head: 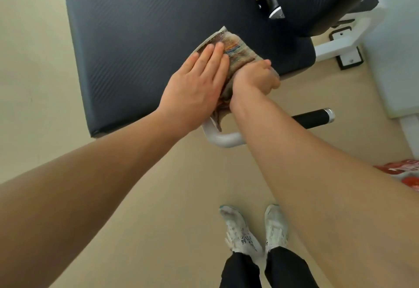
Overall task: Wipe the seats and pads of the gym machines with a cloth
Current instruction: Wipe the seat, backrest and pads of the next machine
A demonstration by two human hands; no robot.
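Bare forearms (90,185) nearest. Presses cloth (240,54) onto seat pad (136,38) with straight-fingered left hand (195,85); grips its side in curled right hand (255,77). Lies lengthwise across seat pad's near edge, above white tube (226,139).

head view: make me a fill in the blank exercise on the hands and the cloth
The left hand lies ____ on the cloth. The right hand is closed in a ____ round part of the cloth. The cloth rests on the seat pad; the shoes below are ____.
Missing: flat; fist; white.
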